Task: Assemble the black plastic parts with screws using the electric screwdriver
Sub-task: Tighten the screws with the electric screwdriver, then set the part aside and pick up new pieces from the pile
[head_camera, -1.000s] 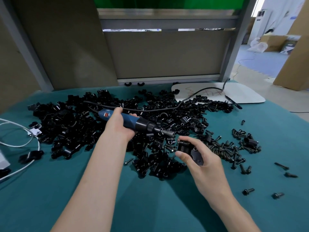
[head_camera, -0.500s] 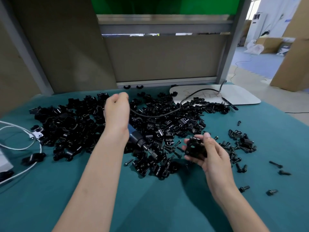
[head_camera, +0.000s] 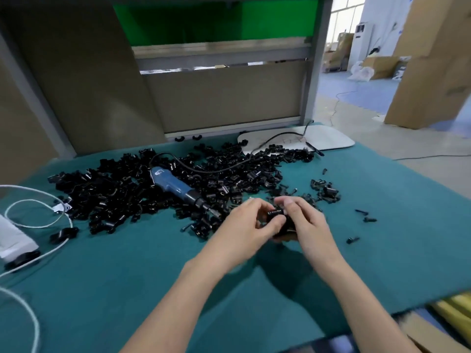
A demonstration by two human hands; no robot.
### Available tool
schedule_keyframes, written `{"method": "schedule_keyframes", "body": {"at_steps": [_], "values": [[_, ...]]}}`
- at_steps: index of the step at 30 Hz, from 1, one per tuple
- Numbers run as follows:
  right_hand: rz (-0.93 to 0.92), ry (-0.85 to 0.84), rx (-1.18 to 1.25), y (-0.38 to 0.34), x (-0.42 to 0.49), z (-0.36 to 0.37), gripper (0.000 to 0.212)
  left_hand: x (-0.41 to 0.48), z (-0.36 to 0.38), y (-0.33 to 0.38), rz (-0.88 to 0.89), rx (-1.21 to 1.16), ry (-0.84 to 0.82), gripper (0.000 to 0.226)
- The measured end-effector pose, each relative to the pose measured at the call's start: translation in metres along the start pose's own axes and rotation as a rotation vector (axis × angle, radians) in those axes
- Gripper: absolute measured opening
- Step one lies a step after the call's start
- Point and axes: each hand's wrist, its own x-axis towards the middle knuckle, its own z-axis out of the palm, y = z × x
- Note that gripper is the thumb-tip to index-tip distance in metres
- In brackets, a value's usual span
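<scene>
A wide heap of black plastic parts (head_camera: 122, 197) covers the far half of the teal table. The blue electric screwdriver (head_camera: 175, 188) lies on the heap, tip pointing toward my hands, with nobody holding it. My left hand (head_camera: 251, 222) and my right hand (head_camera: 303, 221) meet over the table's middle, both gripping one black plastic part (head_camera: 276, 215) between their fingertips. Most of that part is hidden by my fingers. A scatter of black screws (head_camera: 325, 191) lies just beyond my right hand.
Loose screws (head_camera: 362, 212) dot the table at the right. A white cable (head_camera: 38, 220) and a white device (head_camera: 12, 238) sit at the left edge. A white board (head_camera: 328, 140) lies at the back right, with the screwdriver's black cord (head_camera: 229, 166) running to it. Cardboard and yellow material show below the near right edge.
My left hand laid the screwdriver down on the heap and came over to the part. My right hand stayed on the part. The view shifted left and down.
</scene>
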Motion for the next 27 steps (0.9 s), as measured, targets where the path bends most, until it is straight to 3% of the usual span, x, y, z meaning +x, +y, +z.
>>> {"method": "schedule_keyframes", "body": {"at_steps": [4,9,13,15,17,21,27], "values": [[-0.040,0.011,-0.231,-0.030,-0.032,-0.060,0.031,-0.006,0.035,0.045,0.119,0.016,-0.075,0.024],[-0.014,0.184,-0.584,-0.063,-0.082,-0.157,0.025,-0.008,0.111,0.117,0.194,-0.176,-0.248,0.027],[0.191,0.332,-1.020,-0.059,-0.130,-0.229,0.014,-0.016,0.163,0.157,0.226,-0.202,-0.472,0.048],[0.301,0.371,-1.052,-0.050,-0.148,-0.249,0.025,-0.019,0.175,0.161,0.226,-0.229,-0.511,0.051],[0.307,0.418,-1.065,-0.042,-0.158,-0.256,0.035,-0.019,0.176,0.154,0.234,-0.250,-0.483,0.046],[0.117,0.434,-0.998,-0.029,-0.146,-0.226,0.031,-0.011,0.148,0.115,0.204,-0.283,-0.295,0.031],[-0.109,0.187,-0.871,-0.017,-0.090,-0.118,0.030,-0.015,0.060,0.011,0.021,-0.175,0.101,0.016]]}}
